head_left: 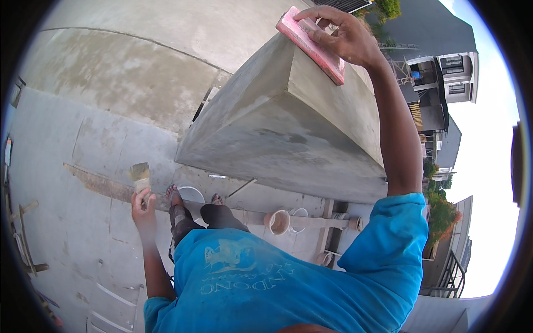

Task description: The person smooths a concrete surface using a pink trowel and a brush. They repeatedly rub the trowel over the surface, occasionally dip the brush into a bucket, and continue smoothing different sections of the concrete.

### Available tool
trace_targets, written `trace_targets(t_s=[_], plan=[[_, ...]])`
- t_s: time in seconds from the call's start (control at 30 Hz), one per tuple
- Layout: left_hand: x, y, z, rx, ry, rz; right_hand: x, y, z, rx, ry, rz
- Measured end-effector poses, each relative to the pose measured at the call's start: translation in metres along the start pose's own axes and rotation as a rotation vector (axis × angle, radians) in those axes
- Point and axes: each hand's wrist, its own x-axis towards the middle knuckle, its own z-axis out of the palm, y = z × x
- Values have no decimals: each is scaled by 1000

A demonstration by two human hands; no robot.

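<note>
Pink float (315,50) slants lengthwise up-left, clasped in right grip (348,40); left grip (144,210) pinches brush (140,173).

Sky (491,161): glaring white at right, bright daylight
Concrete block (283,133): near face in soft shade
Left hand (145,208): wrist hazily blurred
Floor (55,127): lines bowing toward black rim
</note>
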Motion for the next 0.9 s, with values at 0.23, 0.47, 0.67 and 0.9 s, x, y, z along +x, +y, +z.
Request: trace_targets(t_s=[0.23, 0.47, 0.67, 0.9], plan=[[0, -5, 8, 33, -28, -32, -83, -27, -11, 45, -174, 6], [4, -23, 6, -104, -43, 2, -54, 11, -15, 19, 189, 97], [3, -16, -4, 19, -88, -72, -16, -1, 16, 23, 68, -12], [-14, -48, -12, -153, -31, -217, -124, -6, -54, 227, -240, 53]])
